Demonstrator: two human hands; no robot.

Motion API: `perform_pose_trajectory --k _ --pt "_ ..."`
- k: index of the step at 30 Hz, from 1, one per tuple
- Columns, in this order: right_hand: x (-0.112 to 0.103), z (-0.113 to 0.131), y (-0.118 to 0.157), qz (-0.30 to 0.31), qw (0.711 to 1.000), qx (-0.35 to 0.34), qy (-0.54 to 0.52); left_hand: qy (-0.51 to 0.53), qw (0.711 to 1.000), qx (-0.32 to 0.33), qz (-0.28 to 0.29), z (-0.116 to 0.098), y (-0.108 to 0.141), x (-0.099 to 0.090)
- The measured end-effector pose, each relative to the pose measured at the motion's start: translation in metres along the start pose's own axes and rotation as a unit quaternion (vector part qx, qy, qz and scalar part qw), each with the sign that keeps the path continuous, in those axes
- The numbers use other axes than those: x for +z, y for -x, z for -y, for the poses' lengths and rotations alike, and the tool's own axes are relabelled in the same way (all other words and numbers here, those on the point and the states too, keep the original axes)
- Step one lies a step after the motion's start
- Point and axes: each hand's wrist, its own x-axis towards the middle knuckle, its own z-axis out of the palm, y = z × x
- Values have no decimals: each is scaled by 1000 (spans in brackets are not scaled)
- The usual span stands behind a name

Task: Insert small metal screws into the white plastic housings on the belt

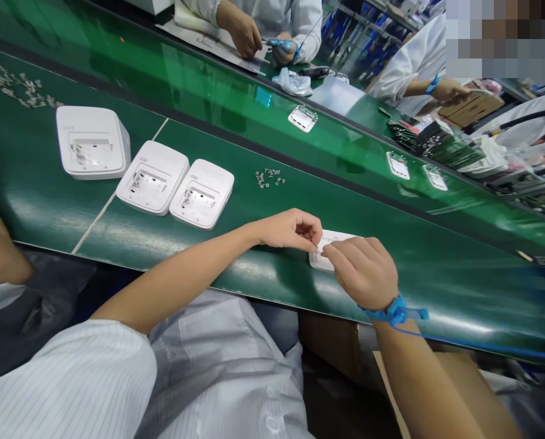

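Observation:
A white plastic housing (pixel 320 261) lies on the green bench in front of me, partly covered by both hands. My left hand (pixel 295 230) is at its left side, thumb and fingertips pinched together; whatever sits between them is too small to make out. My right hand (pixel 366 271), with a blue wrist strap, bends over the housing's right part, its fingers closed and their tips mostly hidden. Left of my hands stand two white housings side by side, the nearer one (pixel 202 194) touching the other (pixel 153 178). Small metal parts (pixel 270 177) are scattered beyond my left forearm.
A third white housing (pixel 92 143) stands farther left, near a larger spread of small metal parts (pixel 14 83). Behind a dark rail runs a green conveyor belt (pixel 345 143) carrying several white panels (pixel 303 118). Two co-workers handle items across it. A blue cord (pixel 483 349) trails right from my wrist.

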Motion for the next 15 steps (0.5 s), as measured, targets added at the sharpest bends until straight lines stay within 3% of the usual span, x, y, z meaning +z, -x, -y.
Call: perform_pose_trajectory --k 2,3,5,8,10,11,13,15 --pt "-11 -6 -1 16 985 -126 113 -1 1000 -3 8 1 0 2" --pt "-13 -6 -2 16 977 -154 147 -6 1000 1 4 2 -1 3" --pt "-10 -2 -2 9 975 -140 174 -28 999 16 -26 4 -2 4" --pt "13 14 -1 -42 992 23 114 -97 987 36 -126 5 -2 7" --pt "36 26 -1 -119 979 166 16 -160 966 37 -199 5 -3 12" --pt "47 32 -3 -167 956 238 -36 -190 955 34 -228 6 -3 14" --pt "68 41 -12 -257 884 368 -133 -217 931 35 -291 8 -2 19" --pt "81 48 -26 -323 814 438 -205 -199 918 37 -340 11 -2 20"
